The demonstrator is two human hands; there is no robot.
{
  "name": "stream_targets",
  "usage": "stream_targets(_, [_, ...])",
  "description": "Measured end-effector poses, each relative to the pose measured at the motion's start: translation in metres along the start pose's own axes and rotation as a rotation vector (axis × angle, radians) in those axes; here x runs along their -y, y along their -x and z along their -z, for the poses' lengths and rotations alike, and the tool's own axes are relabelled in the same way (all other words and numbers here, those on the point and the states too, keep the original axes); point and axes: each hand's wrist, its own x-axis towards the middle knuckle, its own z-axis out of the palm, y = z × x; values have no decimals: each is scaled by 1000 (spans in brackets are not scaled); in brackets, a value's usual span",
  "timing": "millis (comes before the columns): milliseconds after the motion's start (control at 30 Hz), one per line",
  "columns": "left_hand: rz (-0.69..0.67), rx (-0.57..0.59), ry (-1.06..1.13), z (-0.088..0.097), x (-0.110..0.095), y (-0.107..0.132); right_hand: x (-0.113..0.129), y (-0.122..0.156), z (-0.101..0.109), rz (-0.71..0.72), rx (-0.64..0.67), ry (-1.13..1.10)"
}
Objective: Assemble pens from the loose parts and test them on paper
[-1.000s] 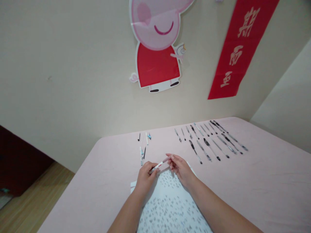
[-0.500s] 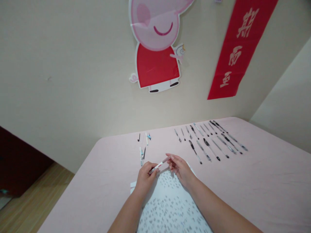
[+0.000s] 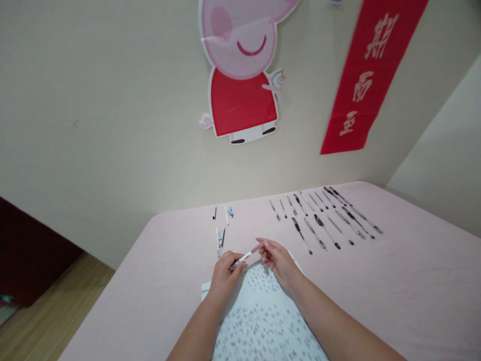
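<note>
A white pen (image 3: 247, 255) with red marking and a clear, brownish end slants up to the right between my hands. My left hand (image 3: 226, 269) is closed around its lower left end. At the upper right end, the thumb and fingers of my right hand (image 3: 277, 255) pinch the pen. Both hands are just above the far part of my clothing or a sheet with small dark marks (image 3: 263, 321); which of these it is I cannot tell. Beyond my left hand lie a white pen with a pale blue part (image 3: 218, 243) and a thin black rod (image 3: 223, 237).
Two rows of pens (image 3: 325, 232) lie on the pink-covered table (image 3: 406, 276) at the right. At the back left are a white stick (image 3: 227, 215), a small blue piece (image 3: 231, 212) and a black refill-like piece (image 3: 215, 213). The wall (image 3: 131, 125) borders the table's far edge.
</note>
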Motion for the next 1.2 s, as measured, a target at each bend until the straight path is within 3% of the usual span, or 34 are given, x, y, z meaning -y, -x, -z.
stream_targets(500, [12, 10, 19, 0, 1, 0, 0, 0, -1, 14, -7, 26])
stream_targets(700, [241, -116, 277, -7, 9, 0, -1, -2, 0, 6, -26, 46])
stream_targets(900, [432, -141, 585, -2, 1, -1, 3, 0, -3, -15, -35, 44])
stream_targets(1200, [504, -229, 697, 3, 5, -2, -1, 0, -1, -18, 14, 110])
